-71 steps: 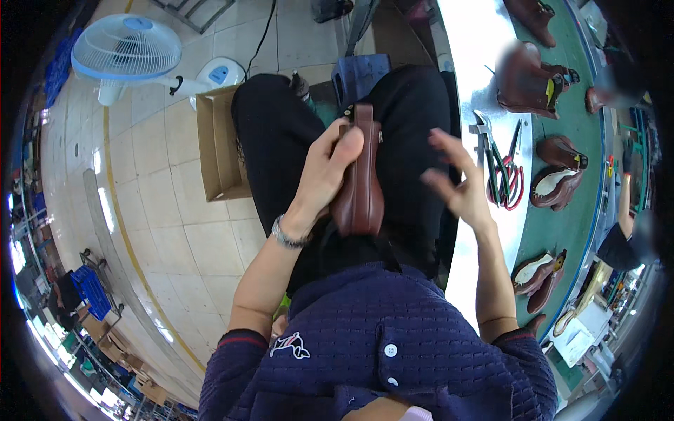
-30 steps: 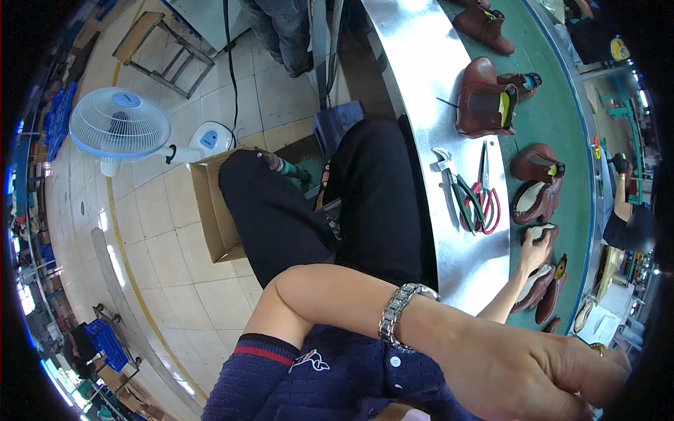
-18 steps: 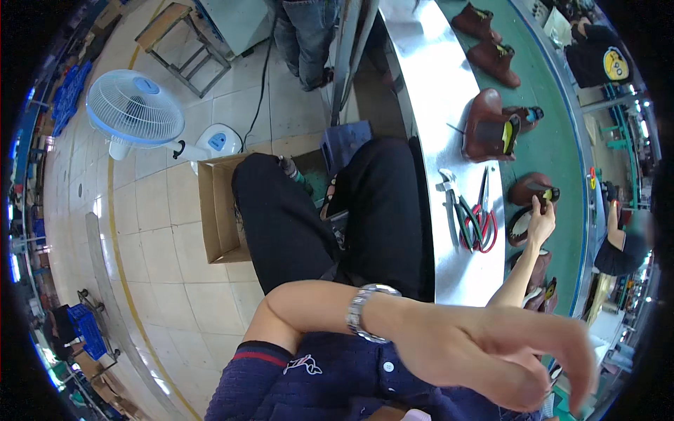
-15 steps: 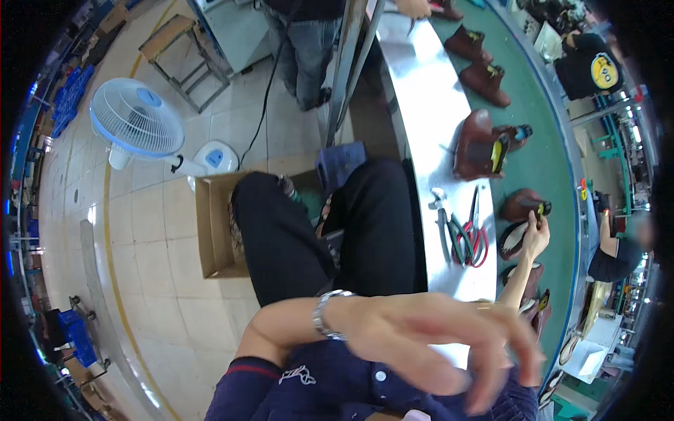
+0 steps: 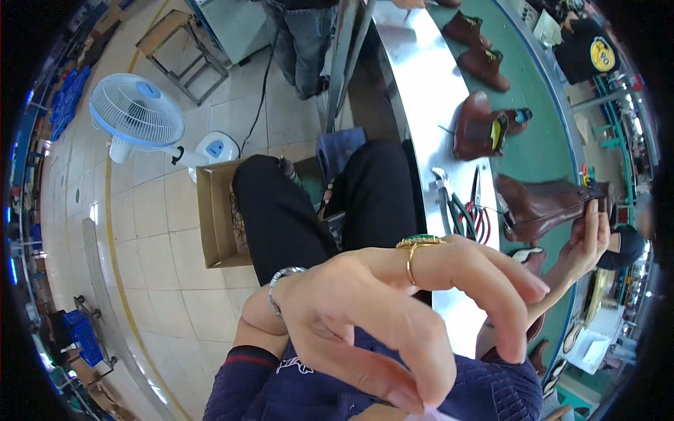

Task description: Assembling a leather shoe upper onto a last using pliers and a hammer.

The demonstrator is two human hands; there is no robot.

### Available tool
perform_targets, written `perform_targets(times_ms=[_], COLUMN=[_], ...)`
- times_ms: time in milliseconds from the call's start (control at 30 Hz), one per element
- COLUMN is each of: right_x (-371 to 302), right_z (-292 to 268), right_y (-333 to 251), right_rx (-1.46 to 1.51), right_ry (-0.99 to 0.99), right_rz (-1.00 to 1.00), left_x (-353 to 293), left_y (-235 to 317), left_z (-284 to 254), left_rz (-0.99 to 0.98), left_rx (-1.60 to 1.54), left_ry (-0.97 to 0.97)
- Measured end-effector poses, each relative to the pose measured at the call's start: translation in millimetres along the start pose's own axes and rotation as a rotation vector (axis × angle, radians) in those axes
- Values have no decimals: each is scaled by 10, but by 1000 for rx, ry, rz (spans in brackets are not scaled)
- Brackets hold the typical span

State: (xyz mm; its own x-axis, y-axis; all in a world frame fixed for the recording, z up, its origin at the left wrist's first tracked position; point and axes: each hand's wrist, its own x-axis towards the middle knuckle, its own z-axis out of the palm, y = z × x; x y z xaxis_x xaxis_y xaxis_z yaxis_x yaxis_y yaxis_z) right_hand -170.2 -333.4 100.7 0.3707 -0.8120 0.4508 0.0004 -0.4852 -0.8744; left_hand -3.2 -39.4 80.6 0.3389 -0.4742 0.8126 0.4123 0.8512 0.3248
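My left hand [image 5: 351, 309], with a metal bracelet and a green-stoned ring, fills the lower middle, close to the view. Its thumb and index finger are pinched together at the lower edge, by a pale scrap of something that I cannot make out; the other fingers stay apart. On the right, my right hand [image 5: 586, 245] grips a brown leather ankle boot [image 5: 544, 207] by one end, holding it above the green belt [image 5: 519, 154]. A pair of brown shoes [image 5: 477, 130] sits just beyond it.
Pliers with green handles [image 5: 460, 210] and red-handled scissors [image 5: 481, 219] lie on the metal bench [image 5: 421, 70]. More brown shoes [image 5: 484, 67] line the belt. A cardboard box [image 5: 214, 224] stands by my legs, near a fan [image 5: 137, 112]. Another person [image 5: 302, 49] stands ahead.
My right hand has picked up a brown boot from the belt and moved right with it. My left hand has come nearer the view, thumb and index finger closing into a pinch.
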Motion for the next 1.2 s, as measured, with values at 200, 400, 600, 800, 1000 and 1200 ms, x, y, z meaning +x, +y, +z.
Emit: perform_targets(times_ms=[200, 400, 600, 800, 1000, 1200], right_x=[-400, -697, -1032, -1016, -1283, -1300], right_z=[766, 1788, 2265, 2112, 1143, 938], right_y=[-452, -244, 177, 513, 1560, 1605], right_rx=[259, 499, 410, 207, -986, -973], right_ry=[-389, -898, -1094, -923, -742, -762], right_rz=[161, 532, 602, 384, -215, -65], left_x=[-276, -952, -1528, -1887, -1794, -1995], left_y=[104, 89, 62, 104, 445, 1047], left_z=[-548, -604, -644, -727, -556, -467], left_rz=[-587, -754, -738, -790, -741, -792], left_rx=[1129, 947, 874, 865, 967, 736], left_ry=[-101, 119, 503, 635, 767, 1208])
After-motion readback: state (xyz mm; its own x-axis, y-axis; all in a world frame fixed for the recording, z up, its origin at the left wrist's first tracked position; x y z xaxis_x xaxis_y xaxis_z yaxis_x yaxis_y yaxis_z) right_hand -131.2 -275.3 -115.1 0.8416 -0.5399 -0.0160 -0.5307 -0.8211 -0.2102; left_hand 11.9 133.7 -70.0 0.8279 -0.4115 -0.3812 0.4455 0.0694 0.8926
